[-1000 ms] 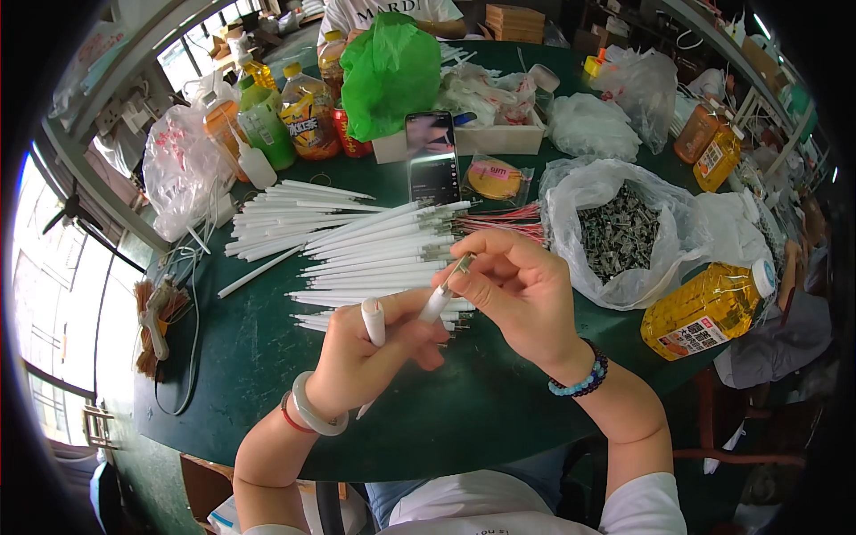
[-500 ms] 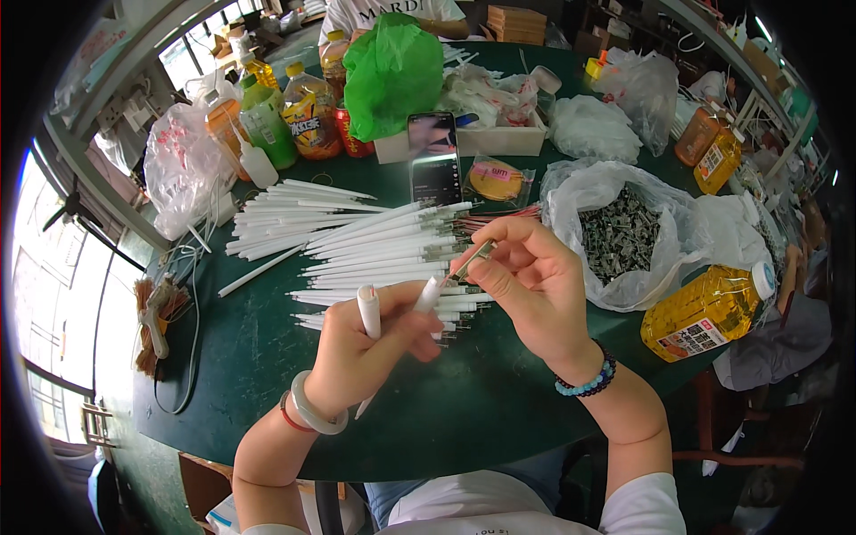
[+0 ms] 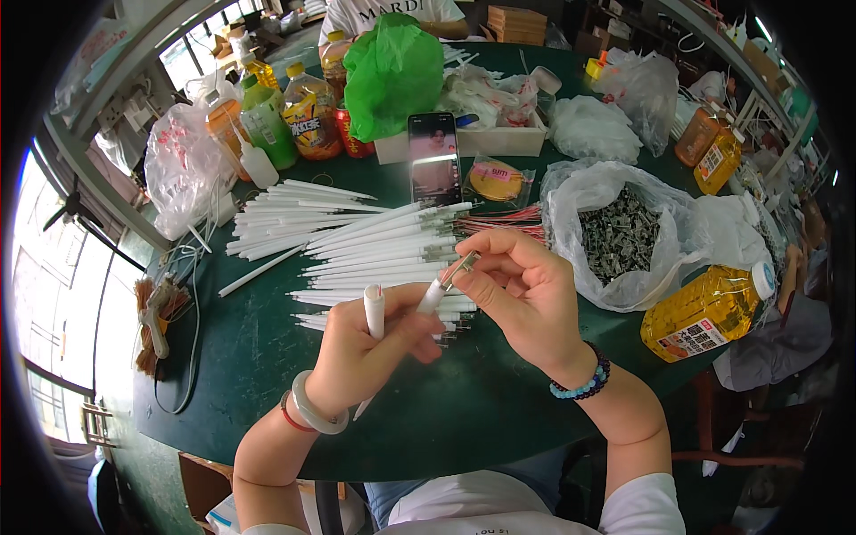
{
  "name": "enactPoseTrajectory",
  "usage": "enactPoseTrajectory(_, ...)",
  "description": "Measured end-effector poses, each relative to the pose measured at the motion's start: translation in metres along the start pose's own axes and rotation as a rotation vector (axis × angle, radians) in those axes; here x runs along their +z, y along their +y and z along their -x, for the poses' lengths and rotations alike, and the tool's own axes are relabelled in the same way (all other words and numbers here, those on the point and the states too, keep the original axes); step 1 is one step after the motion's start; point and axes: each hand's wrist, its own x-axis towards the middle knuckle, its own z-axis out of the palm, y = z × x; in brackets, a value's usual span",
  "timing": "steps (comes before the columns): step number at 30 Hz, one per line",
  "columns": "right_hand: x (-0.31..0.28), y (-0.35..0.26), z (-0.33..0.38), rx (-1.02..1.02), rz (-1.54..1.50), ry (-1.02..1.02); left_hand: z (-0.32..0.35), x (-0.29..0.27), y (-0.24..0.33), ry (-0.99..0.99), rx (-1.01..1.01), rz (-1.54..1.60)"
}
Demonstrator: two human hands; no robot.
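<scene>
My left hand [image 3: 361,343] is closed around slim white plastic tubes. One white tube [image 3: 374,310] pokes up between the fingers, and a second tube [image 3: 430,299] tilts toward my right hand. My right hand [image 3: 526,294] pinches a small circuit board [image 3: 468,262] between thumb and fingertips. Thin reddish wires run from the board to the mouth of the second tube. Just beyond my hands lies a pile of white tubes [image 3: 374,254], many with small metal-coloured parts at their right ends. The lower ends of the held tubes are mostly hidden by my left hand.
A clear bag [image 3: 571,192] of small dark boards lies right of red wires [image 3: 508,221]. Nearby are a yellow-liquid bottle [image 3: 695,325] and an upright phone [image 3: 434,160]. Bottles [image 3: 308,116], a green bag [image 3: 392,67] and a white box [image 3: 504,141] stand behind. Another person [image 3: 392,16] sits opposite.
My right hand has moved slightly left and down, bringing the board closer to the tube's mouth. The red wires behind it show more. The phone's picture has changed.
</scene>
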Motion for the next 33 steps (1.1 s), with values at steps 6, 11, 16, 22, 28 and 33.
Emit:
enactPoseTrajectory(6, -0.001, -0.001, -0.002, 0.050, -0.035, -0.007, 0.001, 0.000, 0.000, -0.045, 0.010, -0.025)
enactPoseTrajectory(11, -0.003, 0.000, -0.001, -0.026, 0.096, -0.094, 0.001, 0.001, -0.001, -0.050, 0.046, -0.051)
enactPoseTrajectory(16, -0.002, 0.003, 0.000, -0.048, -0.014, -0.120, 0.002, 0.000, -0.002, -0.052, 0.093, -0.062)
enactPoseTrajectory(22, 0.003, 0.006, 0.003, -0.143, 0.029, -0.138, 0.001, -0.005, 0.005, -0.133, -0.063, 0.183)
enactPoseTrajectory(28, 0.005, 0.008, 0.001, -0.226, 0.102, -0.135, 0.000, -0.002, -0.005, -0.115, 0.053, 0.067)
enactPoseTrajectory(33, 0.007, 0.006, -0.001, -0.269, 0.120, -0.134, 0.001, 0.001, 0.005, -0.099, -0.015, 0.130)
